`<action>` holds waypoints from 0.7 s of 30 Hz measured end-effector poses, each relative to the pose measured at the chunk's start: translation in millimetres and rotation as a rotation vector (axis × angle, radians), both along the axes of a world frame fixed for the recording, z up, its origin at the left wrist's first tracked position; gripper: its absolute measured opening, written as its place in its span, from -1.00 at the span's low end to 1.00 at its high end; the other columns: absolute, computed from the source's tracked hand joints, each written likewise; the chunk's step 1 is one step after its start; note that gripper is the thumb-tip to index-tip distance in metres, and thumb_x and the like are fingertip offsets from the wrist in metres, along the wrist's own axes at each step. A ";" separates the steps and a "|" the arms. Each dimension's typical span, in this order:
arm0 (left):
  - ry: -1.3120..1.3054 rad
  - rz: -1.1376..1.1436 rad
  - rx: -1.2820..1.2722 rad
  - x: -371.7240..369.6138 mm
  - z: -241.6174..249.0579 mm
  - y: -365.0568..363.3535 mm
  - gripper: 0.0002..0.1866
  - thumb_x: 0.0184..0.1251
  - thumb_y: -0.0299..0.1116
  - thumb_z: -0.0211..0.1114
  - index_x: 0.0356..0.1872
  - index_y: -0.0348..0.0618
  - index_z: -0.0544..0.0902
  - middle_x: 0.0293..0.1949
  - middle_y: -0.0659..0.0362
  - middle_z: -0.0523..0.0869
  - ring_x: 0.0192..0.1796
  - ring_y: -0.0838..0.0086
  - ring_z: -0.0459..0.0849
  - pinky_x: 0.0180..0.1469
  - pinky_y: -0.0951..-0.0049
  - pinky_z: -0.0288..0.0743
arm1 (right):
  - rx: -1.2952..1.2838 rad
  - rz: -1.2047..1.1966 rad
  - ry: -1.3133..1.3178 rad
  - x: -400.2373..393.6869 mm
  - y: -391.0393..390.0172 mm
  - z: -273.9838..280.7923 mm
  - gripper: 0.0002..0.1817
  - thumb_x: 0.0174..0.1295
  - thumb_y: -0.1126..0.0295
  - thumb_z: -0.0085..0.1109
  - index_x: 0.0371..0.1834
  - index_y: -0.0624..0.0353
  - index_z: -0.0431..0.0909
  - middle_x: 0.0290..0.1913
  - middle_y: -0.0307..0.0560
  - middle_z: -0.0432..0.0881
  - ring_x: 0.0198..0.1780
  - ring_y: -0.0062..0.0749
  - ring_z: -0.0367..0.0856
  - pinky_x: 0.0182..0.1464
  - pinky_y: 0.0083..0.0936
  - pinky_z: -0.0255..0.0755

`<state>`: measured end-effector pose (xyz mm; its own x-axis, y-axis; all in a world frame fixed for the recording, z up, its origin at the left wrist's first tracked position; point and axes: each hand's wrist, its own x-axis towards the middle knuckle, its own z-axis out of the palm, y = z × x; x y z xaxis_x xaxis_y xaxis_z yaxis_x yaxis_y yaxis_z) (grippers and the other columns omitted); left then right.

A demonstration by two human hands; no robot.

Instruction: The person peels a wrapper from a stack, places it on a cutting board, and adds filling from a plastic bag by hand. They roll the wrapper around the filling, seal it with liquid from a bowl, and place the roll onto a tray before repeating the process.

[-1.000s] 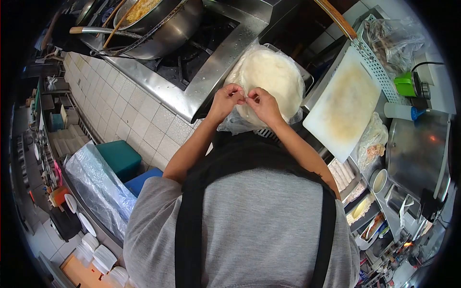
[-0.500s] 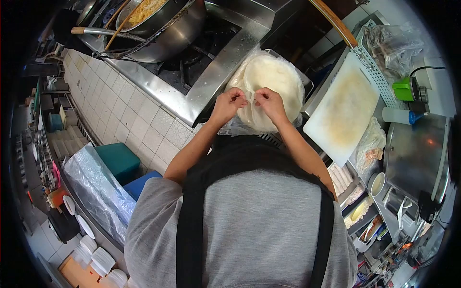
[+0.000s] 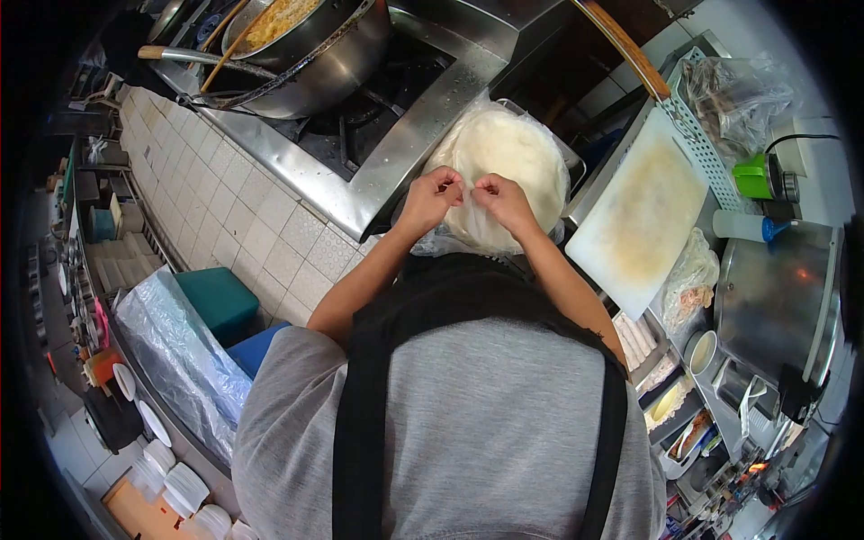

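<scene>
In front of me lies a broad, round, pale disc like dough or a stack of thin flat wrappers (image 3: 510, 141), with a clear plastic bag (image 3: 435, 241) around it. My left hand (image 3: 432, 195) is at its near left edge, thumb and fingers pinched on thin clear plastic. Just to the right, my right hand (image 3: 505, 203) pinches the same film, its fingertips over the pale disc. Only a narrow gap separates the two sets of fingertips, with whitish film stretched between them.
Left of the hands is a steel stove (image 3: 360, 180) bearing a large pot (image 3: 337, 67) with yellow food in a pan above. A stained white cutting board (image 3: 650, 211) stands on the right. Behind it are a green perforated basket (image 3: 711, 135) and a metal lid (image 3: 778, 297).
Both hands stay pinched at nearly the same place, my right hand slightly lower. The plastic between them has shifted and more film shows at the fingertips. The view has tilted a little.
</scene>
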<state>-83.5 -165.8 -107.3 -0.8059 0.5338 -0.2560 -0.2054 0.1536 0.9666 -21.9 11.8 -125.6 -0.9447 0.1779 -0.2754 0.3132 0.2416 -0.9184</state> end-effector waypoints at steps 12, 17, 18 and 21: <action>0.181 0.009 -0.152 13.9 -9.6 9.6 -0.70 0.21 -0.43 0.36 -0.11 -0.30 0.49 -0.33 0.04 0.69 -0.35 0.38 0.74 -0.28 0.43 0.65 | -0.275 0.004 -0.136 -0.8 7.7 10.2 -0.81 0.30 0.36 0.29 -0.16 0.26 0.67 -0.30 -0.28 0.66 -0.28 -0.62 0.55 -0.16 -0.62 0.44; 0.113 0.056 -0.146 12.5 -4.2 8.8 -0.67 0.16 -0.48 0.35 -0.08 -0.30 0.45 -0.34 -0.01 0.66 -0.36 0.27 0.72 -0.33 0.29 0.63 | 0.089 0.185 -0.006 7.1 6.1 12.8 -0.83 0.27 0.36 0.28 -0.19 0.23 0.62 -0.29 -0.28 0.65 -0.27 -0.56 0.55 -0.15 -0.54 0.45; 0.148 0.060 -0.178 13.4 -4.4 7.1 -0.68 0.16 -0.50 0.32 -0.08 -0.30 0.45 -0.33 -0.03 0.66 -0.37 0.22 0.72 -0.32 0.25 0.62 | 0.186 0.220 -0.033 7.6 7.0 18.9 -0.83 0.26 0.36 0.27 -0.19 0.22 0.61 -0.28 -0.28 0.64 -0.26 -0.55 0.55 -0.15 -0.53 0.45; 0.304 0.040 -0.431 12.9 -1.3 -1.6 -0.69 0.12 -0.56 0.26 -0.08 -0.27 0.48 -0.25 -0.06 0.65 -0.30 0.09 0.71 -0.24 0.19 0.60 | 0.109 -0.172 0.019 -1.7 20.5 0.3 -0.76 0.19 0.33 0.27 -0.15 0.23 0.62 -0.20 -0.14 0.69 -0.18 -0.45 0.61 -0.07 -0.48 0.48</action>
<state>-70.6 -167.4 -108.6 -0.8954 0.3992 -0.1974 0.0603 0.5478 0.8344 -23.5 32.3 -125.3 -0.9028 0.3644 -0.2284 0.3415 0.2846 -0.8958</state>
